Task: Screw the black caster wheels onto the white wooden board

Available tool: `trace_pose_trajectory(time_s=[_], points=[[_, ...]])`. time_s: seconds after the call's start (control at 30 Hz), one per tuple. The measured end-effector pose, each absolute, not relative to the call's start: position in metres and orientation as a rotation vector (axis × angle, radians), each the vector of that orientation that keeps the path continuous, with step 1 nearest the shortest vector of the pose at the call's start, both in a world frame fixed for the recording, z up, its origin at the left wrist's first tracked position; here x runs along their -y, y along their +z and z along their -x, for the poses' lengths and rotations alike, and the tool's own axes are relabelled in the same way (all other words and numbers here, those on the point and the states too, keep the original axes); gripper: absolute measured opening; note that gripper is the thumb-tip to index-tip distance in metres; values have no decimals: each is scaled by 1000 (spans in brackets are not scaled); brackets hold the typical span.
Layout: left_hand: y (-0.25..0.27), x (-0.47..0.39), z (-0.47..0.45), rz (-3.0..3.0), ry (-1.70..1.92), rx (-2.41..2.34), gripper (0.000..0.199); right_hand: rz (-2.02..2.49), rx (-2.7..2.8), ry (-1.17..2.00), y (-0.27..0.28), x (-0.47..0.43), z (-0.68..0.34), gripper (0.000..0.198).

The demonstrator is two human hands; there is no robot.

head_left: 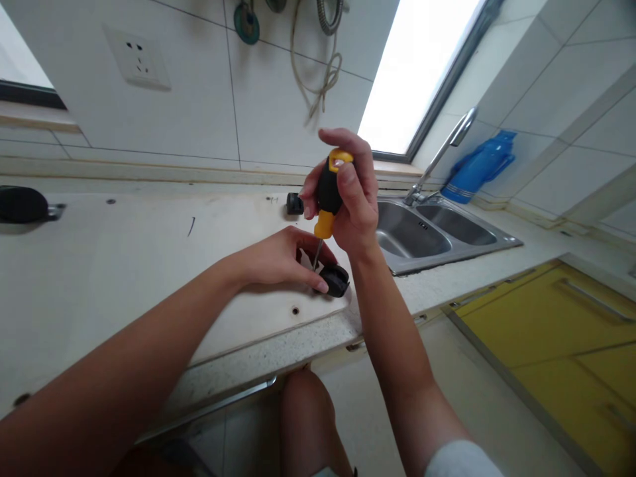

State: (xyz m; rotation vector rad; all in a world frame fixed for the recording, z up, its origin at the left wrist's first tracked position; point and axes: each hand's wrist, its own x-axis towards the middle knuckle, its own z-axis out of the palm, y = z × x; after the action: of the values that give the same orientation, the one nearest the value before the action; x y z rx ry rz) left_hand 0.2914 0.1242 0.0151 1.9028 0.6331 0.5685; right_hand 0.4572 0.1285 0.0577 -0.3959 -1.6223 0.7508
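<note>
My right hand (362,199) is wrapped around the black and yellow handle of a screwdriver (328,192), tilted with its shaft pointing down. The tip meets a black rounded plastic part (336,281), perhaps a caster; my fingers hide the exact contact spot. My left hand (275,258) grips this part between thumb and fingers, holding it against a white board (124,285) near the board's right end. Just behind my right fingers sits a small black piece (294,203) on the board.
A black oval piece with a metal end (24,205) lies far left on the board. To the right are a steel double sink (397,262) with a faucet (452,139) and a blue thermos flask (479,165). Yellow cabinets (546,311) stand below the counter. Hoses hang on the tiled wall.
</note>
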Motion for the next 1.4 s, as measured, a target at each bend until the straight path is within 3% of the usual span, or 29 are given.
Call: trace_pose_trajectory(time_s=[0.13, 0.33, 0.63, 0.87, 1.07, 1.27, 1.4], points=[[15, -124, -296, -1762, 725, -524, 46, 308, 1472, 701, 49, -132, -458, 41], [13, -124, -306, -1673, 1005, -584, 43, 294, 1365, 746, 43, -145, -462, 49], [17, -122, -302, -1716, 961, -556, 29, 264, 1324, 1007, 40, -145, -471, 66], [14, -124, -303, -1663, 1036, -617, 39, 144, 1293, 1107, 36, -149, -468, 60], [15, -124, -300, -1670, 978, -557, 31, 85, 1373, 1277, 33, -148, -468, 60], [11, -126, -300, -1615, 1022, -545, 39, -13, 1365, 1249, 23, -156, -465, 46], [12, -127, -299, -1634, 992, -563, 38, -47, 1394, 1275, 21, -156, -464, 50]])
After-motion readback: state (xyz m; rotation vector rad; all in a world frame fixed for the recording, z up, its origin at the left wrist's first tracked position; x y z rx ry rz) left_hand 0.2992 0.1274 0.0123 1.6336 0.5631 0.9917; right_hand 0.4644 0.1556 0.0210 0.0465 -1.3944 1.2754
